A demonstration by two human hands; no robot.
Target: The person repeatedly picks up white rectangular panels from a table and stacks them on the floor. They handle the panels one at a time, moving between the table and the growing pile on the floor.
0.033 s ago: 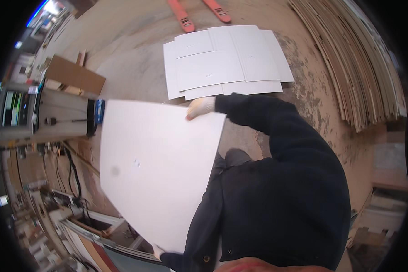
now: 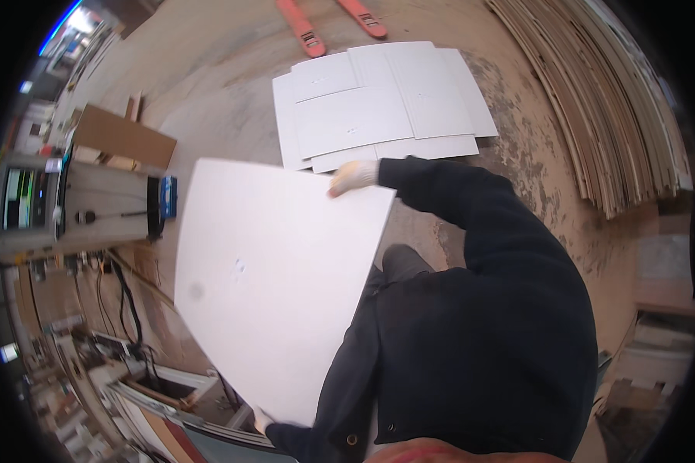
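Note:
A large white panel (image 2: 286,239) is held tilted at my left side, with a small pale label and a round grey smudge on its face. My right hand (image 2: 353,178), in a light glove, grips its far edge near the right corner. The thumb lies on the face and the other fingers are mostly hidden. My left hand (image 2: 262,421), also gloved, holds the near lower edge; the panel covers much of it. Beyond the panel, several overlapping white panels (image 2: 355,116) lie on the floor.
Two orange pallet-jack forks (image 2: 309,38) point toward the panels on the floor. Long brown boards (image 2: 579,100) are stacked at the right. A machine console with a screen (image 2: 27,197) stands left, near a brown board (image 2: 123,135). A metal-framed machine bed (image 2: 201,420) runs below my left hand.
The panel and both my hands have shifted slightly to the right, its far edge rising a little in view. The grip is unchanged.

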